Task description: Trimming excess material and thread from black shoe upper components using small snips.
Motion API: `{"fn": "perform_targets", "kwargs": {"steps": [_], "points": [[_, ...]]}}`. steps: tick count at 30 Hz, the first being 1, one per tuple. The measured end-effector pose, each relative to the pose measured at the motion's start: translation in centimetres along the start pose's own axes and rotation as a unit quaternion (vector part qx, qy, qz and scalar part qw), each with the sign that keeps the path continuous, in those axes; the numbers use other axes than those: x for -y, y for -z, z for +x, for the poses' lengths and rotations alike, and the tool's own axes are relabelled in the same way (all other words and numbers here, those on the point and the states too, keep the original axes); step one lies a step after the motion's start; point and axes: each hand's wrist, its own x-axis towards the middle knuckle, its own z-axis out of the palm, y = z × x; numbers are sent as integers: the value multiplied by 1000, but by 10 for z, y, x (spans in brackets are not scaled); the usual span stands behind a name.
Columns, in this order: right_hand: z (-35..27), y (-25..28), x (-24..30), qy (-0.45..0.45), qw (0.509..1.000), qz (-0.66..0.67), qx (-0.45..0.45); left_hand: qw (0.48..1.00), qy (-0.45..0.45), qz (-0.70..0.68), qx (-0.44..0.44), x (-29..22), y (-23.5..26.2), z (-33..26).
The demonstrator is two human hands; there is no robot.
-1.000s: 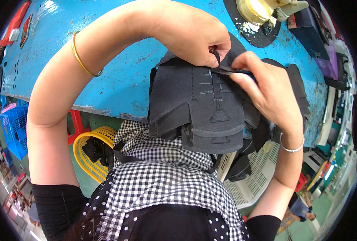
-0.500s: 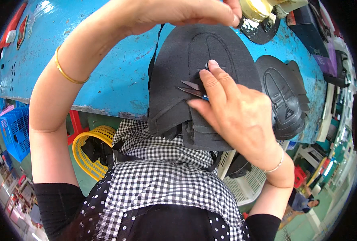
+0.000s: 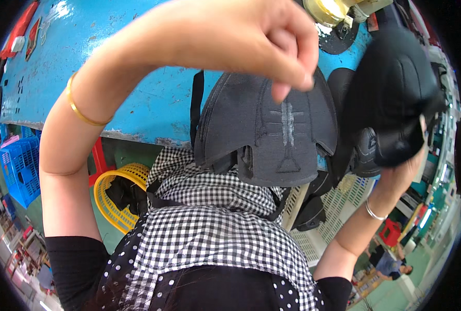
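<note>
Far L: red item (image 3: 19, 28) at table's far corner, blurry by the rim. Below, blue crate (image 3: 20, 166) on the floor side, then red leg (image 3: 100, 161) under the blue table (image 3: 142, 111). Yellow basket (image 3: 104, 203) next, w/ black scraps (image 3: 120, 197) inside, just beside the checked apron (image 3: 210, 228). Few tiny dark bits on tabletop, L side.

L forearm w/ gold bangle (image 3: 74, 103) arches across the table & blocks a good part of it. L hand (image 3: 272, 46) hangs above the stack's far end, hiding some of it; fingers curled, thumb near them, can't tell if anything's pinched there.

Black strap (image 3: 196, 101) lies along stack's L edge. Stack of black cloth pieces (image 3: 298, 140) sits mid-pic at table's near edge, notched end overhanging; top one has stitched lines, a pale streak & a small triangle. White basket (image 3: 328, 238) below, w/ more black stuff, partly hidden.

Beyond the stack: yellowish pot (image 3: 326, 11), top edge. R hand (image 3: 407, 168), silver bangle (image 3: 374, 211) at wrist, grips a black moulded piece (image 3: 396, 88) by its lower end, raised, blurred; it covers most of another black pile (image 3: 365, 150) & table's R end. Far R: red stool (image 3: 390, 232), a person (image 3: 391, 265) in bkgd.
</note>
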Motion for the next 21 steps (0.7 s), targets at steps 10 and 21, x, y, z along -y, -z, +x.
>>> {"fn": "perform_targets", "kwargs": {"steps": [10, 21], "points": [[-23, 99, -12, -61, 997, -27, 39, 981, -51, 140, 122, 33, -37, 44], [-49, -67, -2, 179, 819, -250, 485, 935, -87, 344, 8, 40, -41, 35]]}}
